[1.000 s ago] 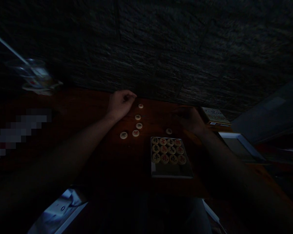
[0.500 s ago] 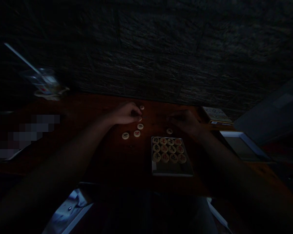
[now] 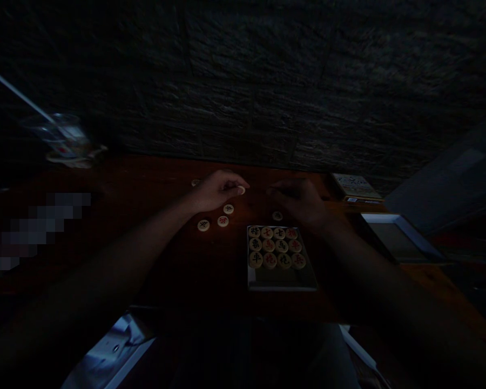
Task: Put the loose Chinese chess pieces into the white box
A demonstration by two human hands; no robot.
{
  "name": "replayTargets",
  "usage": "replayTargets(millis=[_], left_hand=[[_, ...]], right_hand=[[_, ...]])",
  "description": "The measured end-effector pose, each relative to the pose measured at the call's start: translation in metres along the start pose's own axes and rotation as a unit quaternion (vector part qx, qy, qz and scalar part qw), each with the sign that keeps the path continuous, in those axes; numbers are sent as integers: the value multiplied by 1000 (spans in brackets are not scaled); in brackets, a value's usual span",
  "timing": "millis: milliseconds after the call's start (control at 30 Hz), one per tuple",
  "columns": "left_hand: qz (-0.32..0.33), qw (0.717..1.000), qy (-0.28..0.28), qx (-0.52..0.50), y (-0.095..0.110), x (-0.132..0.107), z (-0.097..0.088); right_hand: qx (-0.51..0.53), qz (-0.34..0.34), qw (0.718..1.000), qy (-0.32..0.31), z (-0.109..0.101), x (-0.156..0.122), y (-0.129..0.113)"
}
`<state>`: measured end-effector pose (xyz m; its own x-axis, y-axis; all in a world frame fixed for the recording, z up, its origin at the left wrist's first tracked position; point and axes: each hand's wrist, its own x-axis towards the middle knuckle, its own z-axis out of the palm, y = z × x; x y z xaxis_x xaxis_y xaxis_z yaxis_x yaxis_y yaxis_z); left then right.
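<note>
boxed discs (image 3: 281,246): red/black 馬, 炮; red 兵 | loose discs (image 3: 203,225): unclear | flat box (image 3: 355,185): illegible

On the wooden table (image 3: 157,181) lie loose round pieces (image 3: 223,221) and a partly filled tray (image 3: 281,277)

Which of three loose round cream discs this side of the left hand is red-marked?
The cream disc with a red character, second from left; the leftmost disc and farthest disc are black-marked.
</note>
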<state>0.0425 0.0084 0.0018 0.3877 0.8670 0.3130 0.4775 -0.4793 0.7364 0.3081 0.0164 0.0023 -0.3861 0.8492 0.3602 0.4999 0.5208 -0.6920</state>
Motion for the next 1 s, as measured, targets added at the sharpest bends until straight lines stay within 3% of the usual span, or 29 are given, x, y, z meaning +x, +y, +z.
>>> replayTargets(millis=[100,333,533,667,1000], left_hand=[[1,997,19,-78,14,-1,12],[-28,977,34,-211,27,-7,25],[-71,968,54,-233,27,-10,28],[-108,950,39,-291,30,-14,29],[-98,952,56,-283,40,-17,30]], right_hand=[[44,-5,999,-7,5,-3,-10],[180,74,980,-40,11,-7,-17],[235,53,971,-4,13,-9,-19],[254,63,965,13,14,-10,-24],[252,77,965,-1,13,-11,-32]])
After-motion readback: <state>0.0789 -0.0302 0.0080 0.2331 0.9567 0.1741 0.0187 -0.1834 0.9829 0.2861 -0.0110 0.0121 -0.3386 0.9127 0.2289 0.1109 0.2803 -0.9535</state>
